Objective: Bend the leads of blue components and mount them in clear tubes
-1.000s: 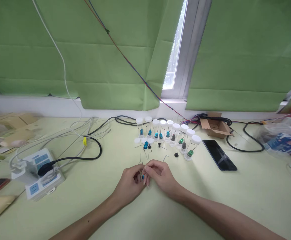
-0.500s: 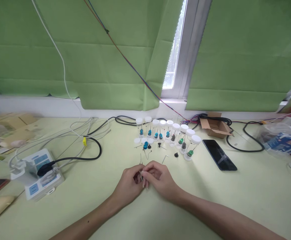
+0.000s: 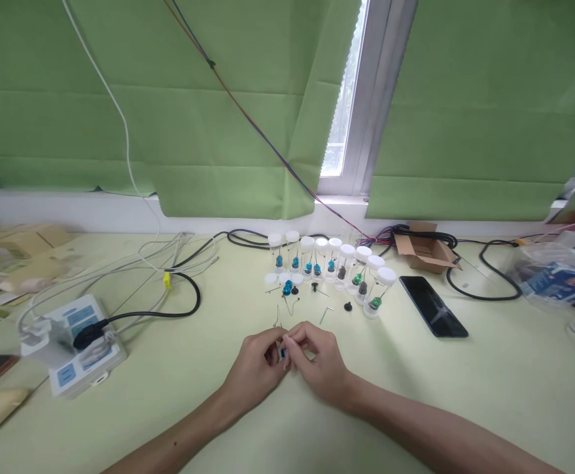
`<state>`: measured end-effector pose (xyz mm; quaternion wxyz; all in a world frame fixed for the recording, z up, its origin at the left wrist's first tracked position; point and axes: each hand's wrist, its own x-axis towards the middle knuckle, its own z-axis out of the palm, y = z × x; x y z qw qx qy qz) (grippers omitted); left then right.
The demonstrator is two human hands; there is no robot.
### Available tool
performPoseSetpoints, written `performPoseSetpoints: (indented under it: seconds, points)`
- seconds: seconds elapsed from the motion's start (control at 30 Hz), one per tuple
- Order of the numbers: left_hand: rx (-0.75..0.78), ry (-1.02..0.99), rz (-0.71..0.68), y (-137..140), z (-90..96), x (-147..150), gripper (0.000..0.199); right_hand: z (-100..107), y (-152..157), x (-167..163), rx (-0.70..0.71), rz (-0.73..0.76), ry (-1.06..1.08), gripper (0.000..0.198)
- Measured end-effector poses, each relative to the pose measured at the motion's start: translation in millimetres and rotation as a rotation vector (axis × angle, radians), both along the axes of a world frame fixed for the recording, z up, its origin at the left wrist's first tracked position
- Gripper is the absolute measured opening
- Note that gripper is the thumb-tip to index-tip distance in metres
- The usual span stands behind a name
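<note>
My left hand [image 3: 255, 365] and my right hand [image 3: 321, 362] meet low over the table, fingertips touching. A small blue part [image 3: 283, 353] shows between them, pinched in my left hand. My right hand's fingers are closed at the same spot; what they grip is hidden. Just beyond the fingers are a thin bent wire [image 3: 276, 319] and a V-shaped wire [image 3: 288, 307]. Farther off lie a small L-shaped key [image 3: 325, 314], blue round parts [image 3: 286, 288], a black knob-like piece [image 3: 294, 289] and another black knob-like piece [image 3: 348, 307].
Several clear vials [image 3: 380, 291] with white caps stand in a row, holding blue, green or dark parts. A black phone [image 3: 433, 306] and an open cardboard box [image 3: 426, 253] are at right. A power strip [image 3: 87, 349] with cables sits at left.
My hands stay together with slight finger movement. My right hand has shifted a little down and right, and the blue part between the hands shows more.
</note>
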<state>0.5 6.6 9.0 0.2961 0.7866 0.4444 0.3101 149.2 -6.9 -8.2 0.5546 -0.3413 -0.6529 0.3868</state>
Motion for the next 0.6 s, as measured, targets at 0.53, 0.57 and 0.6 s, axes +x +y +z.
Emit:
performPoseSetpoints:
  seconds: [0.53, 0.57, 0.6]
  points:
    - [0.014, 0.053, 0.043, -0.9, -4.7, -1.7, 0.011, 5.5, 6.5, 0.5, -0.211, -0.035, 0.206, 0.026]
    - [0.019, 0.056, 0.045, -0.9, -4.9, -1.6, 0.011, 5.9, 6.8, 0.4, -0.224, -0.031, 0.217, 0.027]
    - [0.023, 0.059, 0.047, -0.9, -5.1, -1.5, 0.011, 6.2, 7.0, 0.4, -0.235, -0.027, 0.225, 0.028]
